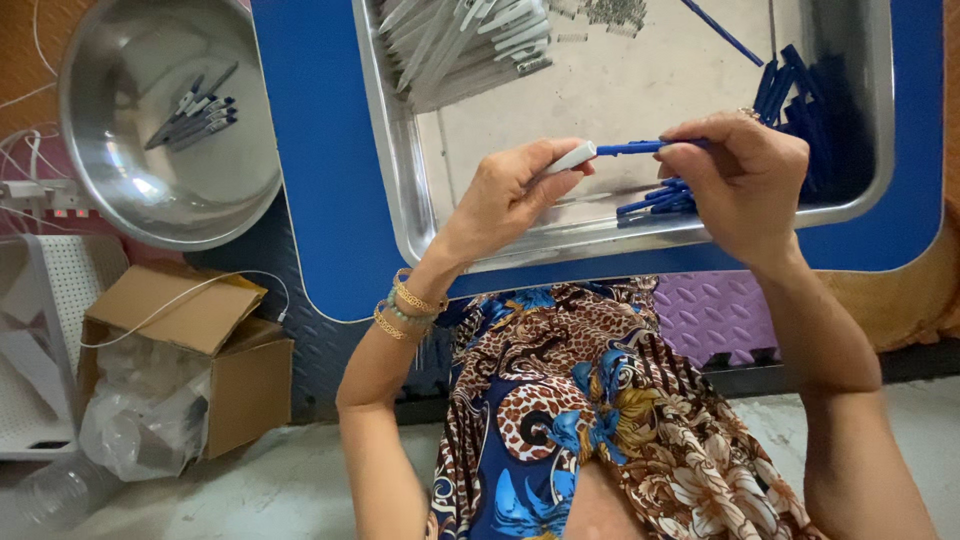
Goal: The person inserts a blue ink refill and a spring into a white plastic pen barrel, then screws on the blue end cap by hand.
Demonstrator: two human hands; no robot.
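Blue tabletop [320, 200] carries a shallow rectangular stainless-steel tray [415, 215], seen from above over the person's patterned lap. Both hands work above the tray's near edge.

Left hand [505, 200]: fingers curled shut, thumb and forefinger pinching a short white plastic pen barrel [570, 158] at its end. Gold and bead bracelets [408, 305] sit on that wrist.

Right hand [745, 170]: fingers closed in a pinch on a slim blue plastic pen part [630, 148]. That blue part lies level between the two hands, and its left end meets the white barrel; whether it is seated inside the barrel cannot be told.

Tray contents:
- heap of white-grey pen barrels [465, 45] in the far left corner
- pile of loose blue pen parts [800, 95] along the right wall
- several blue pen parts [655, 200] just below the right hand, near the front wall
- cluster of small metal springs [612, 12] at the far edge

Left of the tabletop, a round stainless-steel bowl [115, 180] holds a few assembled white-and-blue pens [192, 115]. Below it on the floor stands an open brown cardboard box [240, 385] stuffed with clear plastic bags [145, 415]. Purple foam mat [715, 315] shows under the table's front edge
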